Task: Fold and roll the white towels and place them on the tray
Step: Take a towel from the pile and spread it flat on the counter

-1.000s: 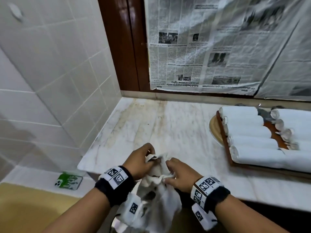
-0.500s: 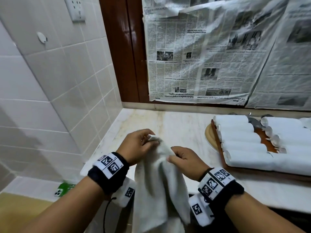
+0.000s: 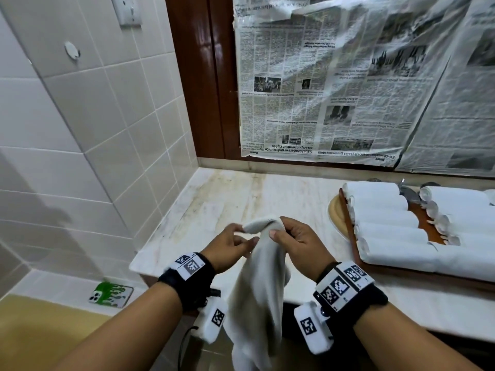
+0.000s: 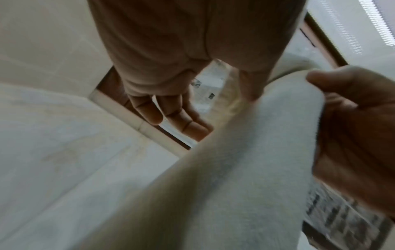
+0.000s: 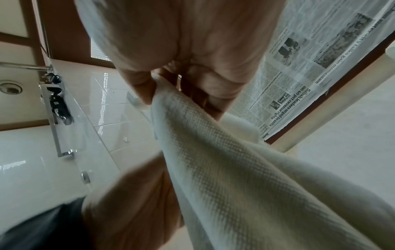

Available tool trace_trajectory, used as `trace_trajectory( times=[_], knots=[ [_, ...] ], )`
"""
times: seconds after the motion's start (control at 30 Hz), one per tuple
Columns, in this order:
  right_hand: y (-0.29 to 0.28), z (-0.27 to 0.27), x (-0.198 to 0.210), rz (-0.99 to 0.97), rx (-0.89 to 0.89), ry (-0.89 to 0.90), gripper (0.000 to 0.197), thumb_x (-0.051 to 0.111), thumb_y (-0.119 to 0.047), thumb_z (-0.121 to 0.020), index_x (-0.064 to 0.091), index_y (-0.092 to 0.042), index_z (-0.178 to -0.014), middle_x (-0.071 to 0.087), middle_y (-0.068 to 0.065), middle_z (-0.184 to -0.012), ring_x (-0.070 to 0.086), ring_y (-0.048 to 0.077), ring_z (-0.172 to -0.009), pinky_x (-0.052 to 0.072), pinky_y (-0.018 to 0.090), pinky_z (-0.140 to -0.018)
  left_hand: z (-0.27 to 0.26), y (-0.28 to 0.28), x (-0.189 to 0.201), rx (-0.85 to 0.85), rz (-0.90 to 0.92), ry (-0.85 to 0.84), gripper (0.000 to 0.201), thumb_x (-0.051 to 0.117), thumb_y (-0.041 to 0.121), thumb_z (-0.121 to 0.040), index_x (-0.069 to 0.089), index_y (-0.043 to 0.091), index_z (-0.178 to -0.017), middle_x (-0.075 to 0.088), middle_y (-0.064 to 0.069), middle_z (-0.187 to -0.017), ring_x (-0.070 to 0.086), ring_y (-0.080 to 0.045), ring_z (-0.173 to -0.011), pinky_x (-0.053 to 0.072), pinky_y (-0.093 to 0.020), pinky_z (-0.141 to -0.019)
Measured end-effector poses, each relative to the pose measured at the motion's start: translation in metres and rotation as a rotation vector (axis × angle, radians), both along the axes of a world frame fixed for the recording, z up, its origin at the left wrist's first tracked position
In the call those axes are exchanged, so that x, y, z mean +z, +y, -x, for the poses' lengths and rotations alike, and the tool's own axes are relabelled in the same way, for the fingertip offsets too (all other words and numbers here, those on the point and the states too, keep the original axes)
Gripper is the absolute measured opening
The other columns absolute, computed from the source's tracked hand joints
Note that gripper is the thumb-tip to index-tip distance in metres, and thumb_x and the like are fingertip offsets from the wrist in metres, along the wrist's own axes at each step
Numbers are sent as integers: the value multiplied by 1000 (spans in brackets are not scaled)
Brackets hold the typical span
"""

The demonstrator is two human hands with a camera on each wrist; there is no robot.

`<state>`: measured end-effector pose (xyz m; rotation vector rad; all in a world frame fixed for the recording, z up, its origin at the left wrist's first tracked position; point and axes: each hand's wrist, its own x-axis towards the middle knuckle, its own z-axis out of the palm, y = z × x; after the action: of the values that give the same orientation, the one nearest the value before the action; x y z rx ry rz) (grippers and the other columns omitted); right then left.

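A loose white towel [image 3: 257, 290] hangs in front of the marble counter's [image 3: 227, 199] near edge. My right hand [image 3: 277, 228] pinches its bunched top between thumb and fingers; the right wrist view shows this grip [image 5: 171, 101] on the towel [image 5: 235, 160]. My left hand [image 3: 245, 234] is close beside it. In the left wrist view its fingers [image 4: 162, 115] hang loose and free, and only the thumb lies against the towel [image 4: 245, 169]. The wooden tray [image 3: 353, 236] stands at the right of the counter with several rolled white towels [image 3: 385, 215] in two rows.
A round wooden board [image 3: 336, 212] sticks out from under the tray's left side. Metal tap fittings [image 3: 409, 195] sit behind the rolls. Newspaper [image 3: 334, 89] covers the back wall. A phone in a green case [image 3: 111, 294] lies on the low ledge at the left, by the tiled wall.
The towel has been lifted from a crumpled bundle below the counter edge and now hangs long. My right hand moved up to its top, and my left fingers have loosened.
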<state>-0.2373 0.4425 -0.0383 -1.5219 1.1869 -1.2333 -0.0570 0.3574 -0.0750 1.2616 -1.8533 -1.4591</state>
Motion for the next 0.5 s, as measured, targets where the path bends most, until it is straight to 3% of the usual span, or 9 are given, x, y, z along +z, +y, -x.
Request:
trace_trajectory(
  times=[0.07, 0.13, 0.17, 0.23, 0.3, 0.4, 0.5],
  knots=[
    [1, 3, -2, -1, 12, -42, 32, 47, -7, -91, 74, -15, -107, 74, 5, -109, 66, 21, -108, 48, 40, -96, 2, -5, -11, -53, 14, 5, 50, 69, 37, -90, 51, 16, -132, 69, -9, -115, 68, -22, -104, 51, -47, -97],
    [0, 6, -6, -43, -3, -67, 30, 52, -18, -84, 72, -11, -105, 72, 13, -104, 66, 29, -104, 50, 48, -95, 8, -7, -10, -57, 14, 57, 36, 61, 29, -92, 56, 17, -126, 67, -2, -116, 64, -13, -102, 51, -29, -86],
    [-1, 8, -9, -62, -13, -86, 34, 54, -22, -80, 70, -6, -105, 71, 17, -103, 65, 29, -102, 49, 49, -94, 12, -6, -7, -54, -3, 78, 35, 57, 29, -90, 58, 17, -123, 67, -2, -113, 63, -14, -101, 48, -28, -82],
    [-2, 11, -12, -65, -18, -121, 42, 56, -29, -73, 68, -1, -102, 67, 21, -97, 63, 23, -95, 46, 42, -88, 21, -4, -3, -96, -26, 137, 37, 56, 29, -85, 60, 12, -116, 68, -12, -109, 63, -24, -99, 47, -41, -83],
    [-3, 14, -13, -64, -31, -146, 43, 57, -31, -72, 68, -1, -101, 64, 25, -97, 60, 22, -92, 45, 40, -84, 28, -5, -3, -72, -22, 221, 28, 58, 18, -77, 59, 5, -102, 64, -20, -98, 60, -26, -91, 45, -42, -79],
    [-5, 23, -17, -75, -88, -102, 37, 58, -32, -72, 64, 0, -89, 58, 12, -81, 55, 20, -81, 42, 38, -76, 34, -6, 2, 45, 14, 358, 16, 58, 6, -73, 57, 15, -87, 59, -13, -86, 53, -22, -85, 42, -41, -78],
    [-4, 33, -27, -201, -67, 46, 39, 60, -38, -69, 49, -1, -74, 42, 9, -73, 42, 20, -69, 34, 39, -67, 34, -13, 11, 116, 139, 360, 21, 58, 6, -71, 57, 18, -88, 66, 5, -79, 59, -13, -76, 49, -32, -71]
  ],
)
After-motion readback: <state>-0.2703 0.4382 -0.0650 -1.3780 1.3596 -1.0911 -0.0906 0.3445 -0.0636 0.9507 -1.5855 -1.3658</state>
